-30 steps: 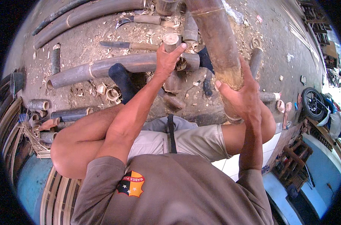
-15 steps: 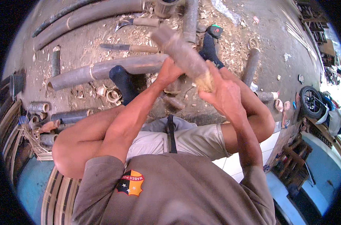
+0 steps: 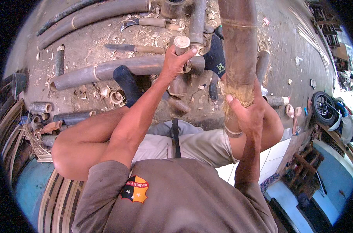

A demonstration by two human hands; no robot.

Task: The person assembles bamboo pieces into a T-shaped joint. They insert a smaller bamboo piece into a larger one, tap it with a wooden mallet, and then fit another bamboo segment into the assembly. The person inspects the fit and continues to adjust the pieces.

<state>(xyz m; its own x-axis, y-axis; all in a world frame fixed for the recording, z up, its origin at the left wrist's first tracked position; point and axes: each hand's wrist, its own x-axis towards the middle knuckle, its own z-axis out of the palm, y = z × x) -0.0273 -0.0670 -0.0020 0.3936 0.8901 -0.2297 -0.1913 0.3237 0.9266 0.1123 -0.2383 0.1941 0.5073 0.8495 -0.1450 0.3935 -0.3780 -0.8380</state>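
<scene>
My right hand is wrapped round the narrowed, pale-cut grip of a thick brown bamboo mallet. Its wide body points away from me and looms close to the camera. Between my feet, my left hand grips a short round stick with a pale cut top; its lower end is hidden by the hand. Just below that hand is a short brown bamboo section. Behind the hand a long bamboo pole lies across the floor.
A curved-blade knife and a straight knife lie beyond the pole. More bamboo poles rest at the far left. Shavings surround my socked feet. Bamboo offcuts lie at left, a black wheel at right.
The mallet has swung up and rightward, nearer the camera, in my right hand. Formerly hidden behind it, the stick's top in my left hand now shows.
</scene>
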